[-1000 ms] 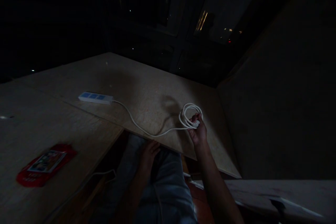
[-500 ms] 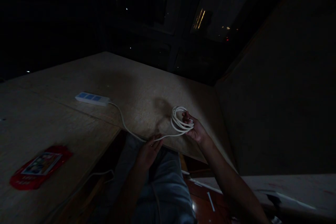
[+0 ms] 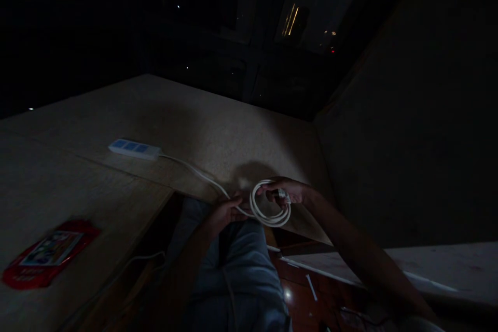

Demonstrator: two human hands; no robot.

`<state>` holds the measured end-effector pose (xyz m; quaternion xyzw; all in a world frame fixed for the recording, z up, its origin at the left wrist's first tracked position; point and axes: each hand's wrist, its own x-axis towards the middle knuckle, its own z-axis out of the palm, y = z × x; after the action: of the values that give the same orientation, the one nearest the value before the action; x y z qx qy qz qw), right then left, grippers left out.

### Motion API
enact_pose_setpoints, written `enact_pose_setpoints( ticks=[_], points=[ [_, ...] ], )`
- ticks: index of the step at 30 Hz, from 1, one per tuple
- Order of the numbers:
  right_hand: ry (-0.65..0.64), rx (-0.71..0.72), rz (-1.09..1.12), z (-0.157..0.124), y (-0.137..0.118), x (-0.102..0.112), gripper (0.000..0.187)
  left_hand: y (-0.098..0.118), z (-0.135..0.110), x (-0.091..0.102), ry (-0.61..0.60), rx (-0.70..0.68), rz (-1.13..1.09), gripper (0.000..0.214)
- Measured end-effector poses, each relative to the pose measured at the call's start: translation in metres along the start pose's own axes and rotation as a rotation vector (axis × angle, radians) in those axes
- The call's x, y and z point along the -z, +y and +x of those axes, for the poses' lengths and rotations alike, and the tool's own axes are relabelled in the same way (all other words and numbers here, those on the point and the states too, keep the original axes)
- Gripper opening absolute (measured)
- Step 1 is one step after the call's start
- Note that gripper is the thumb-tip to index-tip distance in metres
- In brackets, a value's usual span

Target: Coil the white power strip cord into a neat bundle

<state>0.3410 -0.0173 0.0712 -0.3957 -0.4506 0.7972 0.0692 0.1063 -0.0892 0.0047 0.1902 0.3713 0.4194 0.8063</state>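
A white power strip (image 3: 133,149) with blue sockets lies on the wooden table (image 3: 218,129). Its white cable (image 3: 194,170) runs right across the table to my hands. My right hand (image 3: 290,191) is closed around a coil of the cable (image 3: 269,212), with the white plug end showing between its fingers. My left hand (image 3: 222,214) pinches the straight part of the cable just left of the coil, above my lap. The scene is very dark.
A red flat packet (image 3: 44,257) with a picture on it lies on the near left table part. A second thin cable (image 3: 128,267) hangs below the table edge. My jeans-clad legs (image 3: 237,275) fill the gap. A pale board (image 3: 428,270) lies at right.
My left hand rose from my lap and took hold of the cable. My right hand drew the coil back toward me, off the table's middle, and the coil now hangs downward.
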Motion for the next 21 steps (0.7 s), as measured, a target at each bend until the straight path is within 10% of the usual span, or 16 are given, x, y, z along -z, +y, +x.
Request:
enact_pose_setpoints(
  ticks=[9,21],
  points=[
    [-0.324,-0.227,-0.476,0.052,-0.046,-0.016,0.037,-0.009,0.014,-0.013,-0.039,0.096,-0.208,0.031],
    [-0.287,-0.147,-0.77,0.088,-0.058,-0.015,0.046,-0.019,0.03,-0.031,0.118,0.014,-0.557,0.034]
  ],
)
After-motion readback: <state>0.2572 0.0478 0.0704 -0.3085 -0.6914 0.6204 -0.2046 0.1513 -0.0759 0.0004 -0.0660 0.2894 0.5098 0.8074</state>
